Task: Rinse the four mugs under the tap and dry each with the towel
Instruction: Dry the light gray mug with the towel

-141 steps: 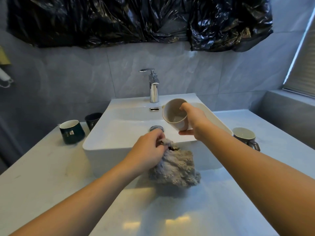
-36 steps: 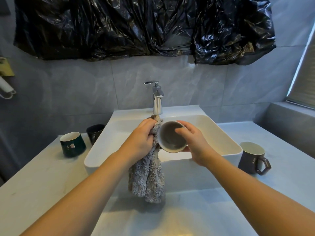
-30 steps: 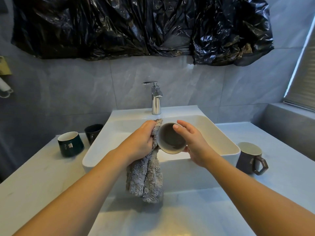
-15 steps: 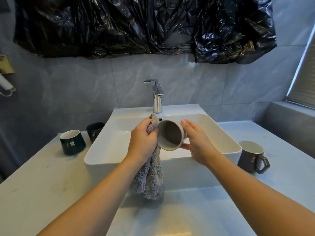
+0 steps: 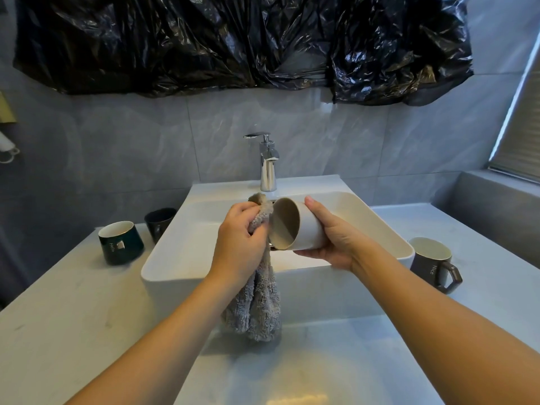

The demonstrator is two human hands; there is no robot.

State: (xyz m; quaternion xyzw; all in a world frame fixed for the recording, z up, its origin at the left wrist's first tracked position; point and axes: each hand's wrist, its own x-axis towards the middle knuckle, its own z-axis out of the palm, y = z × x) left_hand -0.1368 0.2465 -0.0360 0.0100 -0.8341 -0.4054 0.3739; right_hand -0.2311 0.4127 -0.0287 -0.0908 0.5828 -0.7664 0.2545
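Note:
My right hand (image 5: 330,238) holds a white mug (image 5: 295,225) on its side over the white basin (image 5: 388,229), mouth turned left toward me. My left hand (image 5: 238,244) grips a grey fluffy towel (image 5: 255,302) bunched at the mug's rim; the towel's tail hangs down in front of the basin. The chrome tap (image 5: 268,163) stands behind, with no water visible. A dark green mug (image 5: 120,242) and a black mug (image 5: 159,223) stand left of the basin. A grey mug (image 5: 432,263) with an angular handle stands to the right.
The pale marble counter (image 5: 73,317) spreads on both sides of the basin and in front. Black plastic sheeting (image 5: 233,39) covers the wall above. A grey ledge (image 5: 496,206) and window blinds sit at the far right.
The towel was lifted from the basin's front edge up to the mug. Over the last second the mug tipped further onto its side, mouth turning left, with the towel pressed at its rim.

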